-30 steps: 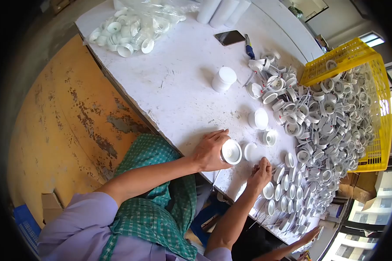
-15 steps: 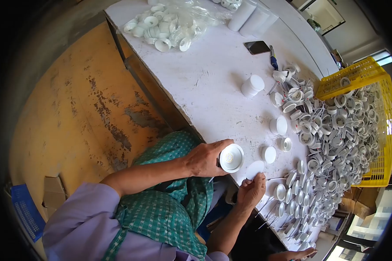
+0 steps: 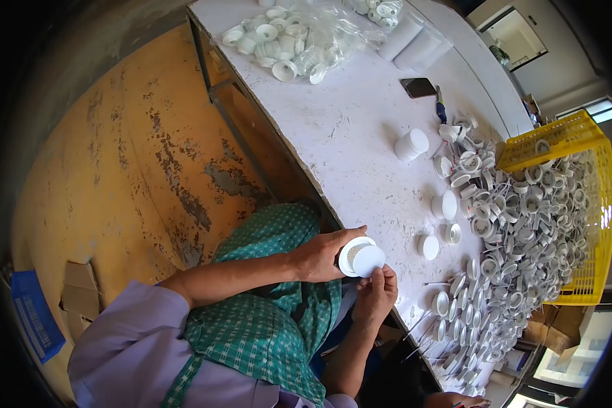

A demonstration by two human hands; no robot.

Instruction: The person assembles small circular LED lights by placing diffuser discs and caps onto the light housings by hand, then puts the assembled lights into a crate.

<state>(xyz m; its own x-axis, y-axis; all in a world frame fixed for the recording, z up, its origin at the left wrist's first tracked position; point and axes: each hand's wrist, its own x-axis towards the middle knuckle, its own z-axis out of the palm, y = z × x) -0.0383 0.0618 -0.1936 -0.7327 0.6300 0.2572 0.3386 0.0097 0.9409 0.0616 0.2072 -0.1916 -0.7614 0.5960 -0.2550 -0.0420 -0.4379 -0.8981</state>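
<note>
My left hand is closed round a white round cup-shaped housing over the table's near edge. Between the fingers of my right hand is a thin white disc, which overlaps the open face of the housing and hides part of its inside. To the right on the table stand a short stack of white discs and a small white ring-like part. A larger white stack is just beyond them.
A heap of white housings with wires spills from a yellow crate. Farther off lie a phone, a blue-handled tool, a plastic bag of white cups and white rolls. Another person's hand shows at the bottom.
My right hand has brought the disc left from beside the housing to over its open face. The view has shifted slightly, and the other person's hand has moved lower.
</note>
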